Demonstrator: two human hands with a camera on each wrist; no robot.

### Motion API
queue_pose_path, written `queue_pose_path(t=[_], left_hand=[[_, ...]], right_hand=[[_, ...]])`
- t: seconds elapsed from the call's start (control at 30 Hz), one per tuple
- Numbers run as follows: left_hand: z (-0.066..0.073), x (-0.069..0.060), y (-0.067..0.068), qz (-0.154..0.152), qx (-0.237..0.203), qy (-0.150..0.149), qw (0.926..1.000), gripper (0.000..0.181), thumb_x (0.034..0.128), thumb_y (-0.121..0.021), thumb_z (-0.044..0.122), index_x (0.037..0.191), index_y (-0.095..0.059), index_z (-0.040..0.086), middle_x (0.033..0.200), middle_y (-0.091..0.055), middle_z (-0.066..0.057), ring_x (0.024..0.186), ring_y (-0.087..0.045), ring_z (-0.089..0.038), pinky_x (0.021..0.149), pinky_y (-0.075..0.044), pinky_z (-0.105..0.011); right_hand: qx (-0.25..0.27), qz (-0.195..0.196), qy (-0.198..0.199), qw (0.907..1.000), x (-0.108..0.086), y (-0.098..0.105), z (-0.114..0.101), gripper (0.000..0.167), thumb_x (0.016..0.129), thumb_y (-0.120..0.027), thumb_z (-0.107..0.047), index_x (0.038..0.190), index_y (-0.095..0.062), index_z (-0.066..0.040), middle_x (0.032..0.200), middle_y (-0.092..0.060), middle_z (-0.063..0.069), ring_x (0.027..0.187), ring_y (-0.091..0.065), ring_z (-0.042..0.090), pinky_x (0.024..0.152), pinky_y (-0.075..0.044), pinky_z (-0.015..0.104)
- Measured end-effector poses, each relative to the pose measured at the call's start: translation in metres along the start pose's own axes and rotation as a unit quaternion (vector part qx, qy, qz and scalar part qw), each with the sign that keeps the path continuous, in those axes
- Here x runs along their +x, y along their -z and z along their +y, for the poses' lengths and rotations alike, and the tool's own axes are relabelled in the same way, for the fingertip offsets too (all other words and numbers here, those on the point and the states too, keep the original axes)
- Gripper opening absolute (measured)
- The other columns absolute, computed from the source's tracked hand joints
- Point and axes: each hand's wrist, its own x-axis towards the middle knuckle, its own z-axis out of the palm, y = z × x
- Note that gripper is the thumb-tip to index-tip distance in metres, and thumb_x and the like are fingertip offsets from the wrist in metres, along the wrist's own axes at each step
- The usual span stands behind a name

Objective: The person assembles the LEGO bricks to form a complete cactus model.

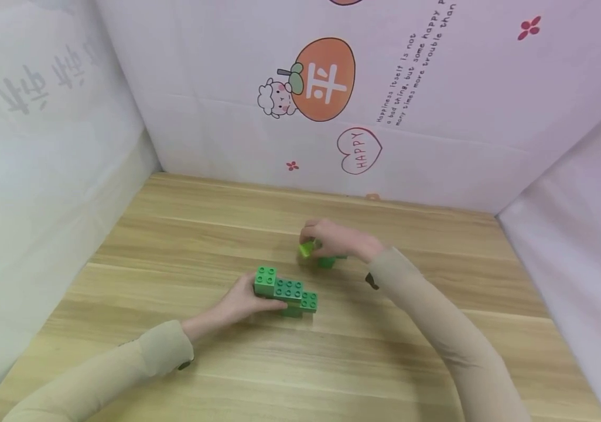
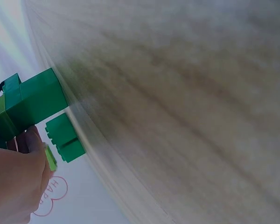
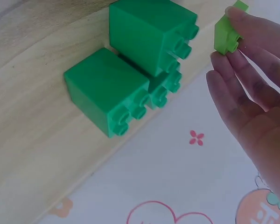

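Observation:
My left hand [image 1: 246,300] grips an assembly of joined green toy building bricks [image 1: 288,291], with a taller square brick at its left end and lower studded bricks stepping down to the right. In the left wrist view the bricks [image 2: 35,100] show beside the fingers, close to the tabletop. Farther back, my right hand [image 1: 332,237] pinches a small lime-green brick [image 3: 227,32] between thumb and fingertips, held above the table. Under and beside that hand stand several loose dark green bricks [image 3: 107,91], partly hidden by it in the head view but plain in the right wrist view.
A wood-grain tabletop [image 1: 200,228] carries the bricks. Behind it rises a white printed cloth [image 1: 216,140] with a fruit picture and lettering. More white cloth walls stand at the left [image 1: 42,176] and right [image 1: 585,205].

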Motion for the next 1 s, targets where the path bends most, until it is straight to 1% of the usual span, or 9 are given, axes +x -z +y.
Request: queue_pose_path(t=[0.17, 0.3, 0.4, 0.57, 0.67, 0.83, 0.9, 1.0], left_hand=[[0.0, -0.001, 0.001, 0.002, 0.006, 0.005, 1.0, 0.051, 0.0803, -0.082, 0.023, 0.124, -0.062, 0.006, 0.124, -0.07, -0.013, 0.118, -0.066, -0.029, 0.107, -0.051, -0.047], [0.001, 0.0, 0.0, 0.003, 0.001, 0.012, 0.9999, 0.052, 0.0801, -0.083, 0.023, 0.125, -0.061, 0.007, 0.125, -0.069, -0.013, 0.119, -0.065, -0.029, 0.108, -0.05, -0.046], [0.002, 0.0, -0.001, 0.005, -0.004, 0.014, 0.9999, 0.052, 0.0795, -0.083, 0.022, 0.124, -0.062, 0.007, 0.125, -0.069, -0.013, 0.119, -0.065, -0.029, 0.108, -0.05, -0.046], [0.002, 0.001, -0.002, 0.006, -0.004, 0.011, 0.9999, 0.052, 0.0794, -0.083, 0.021, 0.125, -0.062, 0.006, 0.125, -0.069, -0.013, 0.119, -0.065, -0.029, 0.108, -0.05, -0.046], [0.003, 0.001, -0.002, 0.006, -0.004, 0.01, 0.9999, 0.052, 0.0791, -0.083, 0.021, 0.124, -0.062, 0.006, 0.125, -0.07, -0.013, 0.119, -0.065, -0.03, 0.108, -0.051, -0.046], [0.001, 0.002, -0.002, 0.006, 0.0, 0.01, 0.9999, 0.052, 0.0794, -0.083, 0.023, 0.124, -0.062, 0.007, 0.125, -0.07, -0.013, 0.119, -0.065, -0.029, 0.107, -0.051, -0.046], [0.001, 0.002, -0.002, 0.005, 0.002, 0.01, 0.9999, 0.052, 0.0797, -0.083, 0.023, 0.125, -0.062, 0.007, 0.125, -0.07, -0.013, 0.119, -0.065, -0.029, 0.108, -0.05, -0.046], [0.001, 0.002, -0.003, 0.006, 0.003, 0.012, 0.9999, 0.052, 0.0797, -0.083, 0.023, 0.125, -0.062, 0.007, 0.125, -0.07, -0.012, 0.119, -0.065, -0.029, 0.108, -0.05, -0.046]], right_hand=[[-0.008, 0.017, -0.002, 0.9998, -0.017, 0.006, -0.007, 0.032, 0.082, -0.079, -0.01, 0.112, -0.07, -0.008, 0.112, -0.069, 0.006, 0.106, -0.066, 0.02, 0.097, -0.057, 0.033], [-0.009, 0.034, 0.006, 0.9994, -0.029, 0.006, -0.012, 0.031, 0.082, -0.08, -0.011, 0.11, -0.07, -0.008, 0.109, -0.069, 0.006, 0.101, -0.067, 0.018, 0.092, -0.059, 0.03], [-0.01, 0.052, 0.018, 0.9984, -0.037, 0.005, -0.014, 0.03, 0.081, -0.08, -0.011, 0.109, -0.07, -0.008, 0.107, -0.069, 0.005, 0.098, -0.067, 0.017, 0.089, -0.059, 0.029], [-0.016, 0.077, 0.051, 0.9956, -0.049, -0.001, -0.018, 0.026, 0.08, -0.08, -0.009, 0.104, -0.07, -0.007, 0.102, -0.069, 0.005, 0.094, -0.066, 0.016, 0.086, -0.059, 0.026], [-0.015, 0.077, 0.057, 0.9953, -0.054, -0.004, -0.021, 0.026, 0.08, -0.08, -0.007, 0.104, -0.07, -0.006, 0.101, -0.069, 0.005, 0.094, -0.066, 0.015, 0.085, -0.06, 0.025], [-0.014, 0.07, 0.044, 0.9965, -0.063, -0.008, -0.028, 0.026, 0.082, -0.079, -0.009, 0.107, -0.069, -0.007, 0.104, -0.068, 0.005, 0.095, -0.067, 0.015, 0.085, -0.06, 0.026], [-0.019, 0.069, 0.039, 0.9967, -0.067, -0.01, -0.031, 0.025, 0.083, -0.078, -0.011, 0.107, -0.069, -0.008, 0.105, -0.067, 0.003, 0.096, -0.067, 0.013, 0.086, -0.06, 0.026], [-0.028, 0.076, 0.046, 0.9957, -0.072, -0.013, -0.034, 0.023, 0.084, -0.078, -0.013, 0.105, -0.069, -0.009, 0.104, -0.067, 0.002, 0.096, -0.066, 0.013, 0.086, -0.06, 0.026]])
